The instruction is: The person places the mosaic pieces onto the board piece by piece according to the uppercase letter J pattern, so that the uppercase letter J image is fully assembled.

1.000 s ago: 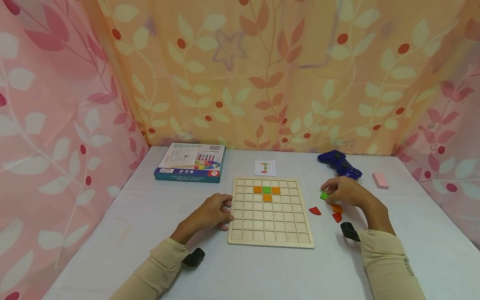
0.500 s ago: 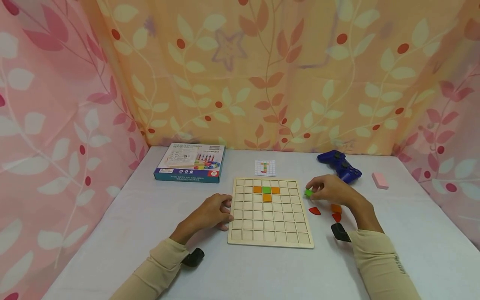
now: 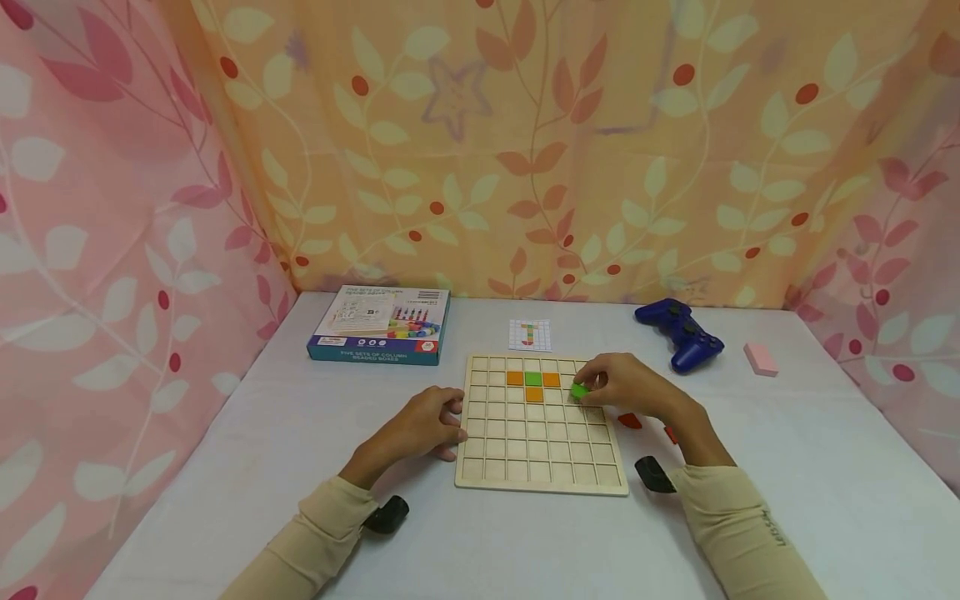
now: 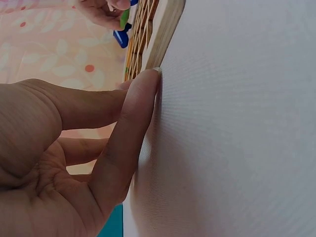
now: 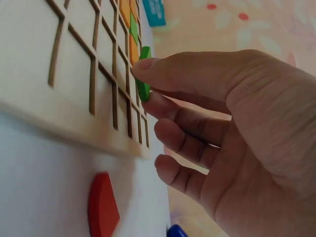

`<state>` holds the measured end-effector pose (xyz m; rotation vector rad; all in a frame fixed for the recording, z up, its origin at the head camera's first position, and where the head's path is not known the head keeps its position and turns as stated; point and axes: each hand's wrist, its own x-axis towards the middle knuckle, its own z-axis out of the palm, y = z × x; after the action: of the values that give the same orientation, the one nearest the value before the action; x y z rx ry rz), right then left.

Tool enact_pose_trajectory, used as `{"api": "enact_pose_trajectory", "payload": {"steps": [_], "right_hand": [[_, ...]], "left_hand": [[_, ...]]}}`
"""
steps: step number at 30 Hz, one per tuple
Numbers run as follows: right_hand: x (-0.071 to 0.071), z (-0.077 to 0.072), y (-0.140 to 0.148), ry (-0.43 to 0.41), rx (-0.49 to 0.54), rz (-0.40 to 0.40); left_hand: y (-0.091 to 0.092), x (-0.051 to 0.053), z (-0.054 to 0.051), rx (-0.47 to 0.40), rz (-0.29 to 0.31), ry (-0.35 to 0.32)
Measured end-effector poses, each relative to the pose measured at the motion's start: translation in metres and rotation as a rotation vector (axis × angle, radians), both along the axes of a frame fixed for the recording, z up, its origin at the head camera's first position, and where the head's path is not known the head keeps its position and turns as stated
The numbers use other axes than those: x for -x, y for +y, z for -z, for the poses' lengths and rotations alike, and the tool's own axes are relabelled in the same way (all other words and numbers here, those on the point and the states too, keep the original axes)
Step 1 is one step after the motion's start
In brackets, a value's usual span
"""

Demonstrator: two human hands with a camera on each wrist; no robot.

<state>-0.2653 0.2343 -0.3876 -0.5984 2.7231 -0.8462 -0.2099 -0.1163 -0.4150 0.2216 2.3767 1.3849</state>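
A wooden grid board (image 3: pixel 517 454) lies flat on the white table, with orange tiles (image 3: pixel 534 395) and one green tile (image 3: pixel 532 379) set in its upper cells in a T shape. The right hand (image 3: pixel 630 387) pinches another green piece (image 3: pixel 579 391) between thumb and fingertip, above the board's upper right cells; the right wrist view shows this green piece (image 5: pixel 144 74) held on edge. At the board's left edge the left hand (image 3: pixel 418 423) touches the rim with its fingers, thumb side against the wood in the left wrist view.
Behind the board lies a small pattern card (image 3: pixel 530 335). A boxed set (image 3: pixel 378 327) sits back left. At the right are a blue game controller (image 3: pixel 680 333), a pink block (image 3: pixel 761 359) and red pieces (image 3: pixel 630 421), one partly behind the right wrist.
The right hand has carried the green piece leftwards, from the pieces beside the board to above the board. The left hand stays at the board's edge.
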Motion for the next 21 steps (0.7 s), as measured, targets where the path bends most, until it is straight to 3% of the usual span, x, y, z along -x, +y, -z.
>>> {"api": "enact_pose_trajectory", "payload": {"steps": [12,21], "right_hand": [[-0.008,0.004,-0.035,0.015,0.042,-0.084],[-0.014,0.007,-0.055,0.033,-0.001,-0.147]], "left_hand": [[0.000,0.000,0.000,-0.003,0.005,0.003],[0.001,0.000,-0.001,-0.005,-0.002,-0.002]]}}
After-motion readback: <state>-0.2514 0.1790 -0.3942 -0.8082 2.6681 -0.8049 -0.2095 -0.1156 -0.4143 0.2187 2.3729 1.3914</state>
